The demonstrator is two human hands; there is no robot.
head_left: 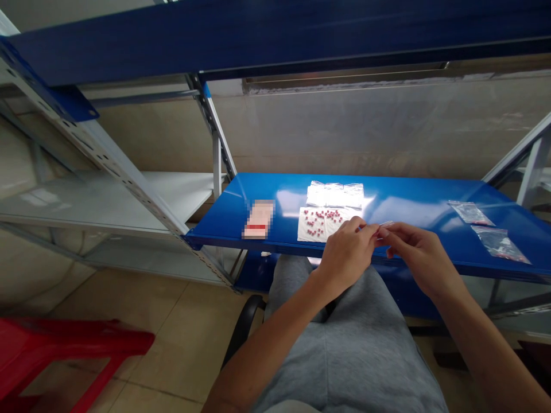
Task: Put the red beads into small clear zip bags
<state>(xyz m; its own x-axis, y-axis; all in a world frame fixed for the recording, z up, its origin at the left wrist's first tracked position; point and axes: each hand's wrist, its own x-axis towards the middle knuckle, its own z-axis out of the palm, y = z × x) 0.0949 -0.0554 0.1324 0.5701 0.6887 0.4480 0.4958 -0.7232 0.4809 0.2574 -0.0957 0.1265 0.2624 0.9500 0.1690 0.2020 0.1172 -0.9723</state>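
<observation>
Both hands meet over the front edge of the blue shelf [275, 189]. My left hand [349, 252] is closed, its fingertips pinching a small clear plastic bag [386, 224]. On the bag's other side, my right hand [411, 246] grips it between thumb and fingers. Much of the bag is hidden by the fingers, so its contents cannot be made out. Just left of my hands lies a white sheet [303, 232] with many small red beads [321, 215] scattered on it. Behind the sheet rests a row of shiny clear plastic bags [336, 195].
Two zip bags, a farther one [471, 213] and a nearer one [501, 244] with reddish contents, lie at the right. A blurred-out flat item [259, 219] is at the left. An upper blue beam [275, 37] crosses overhead. A red stool [77, 338] stands lower left.
</observation>
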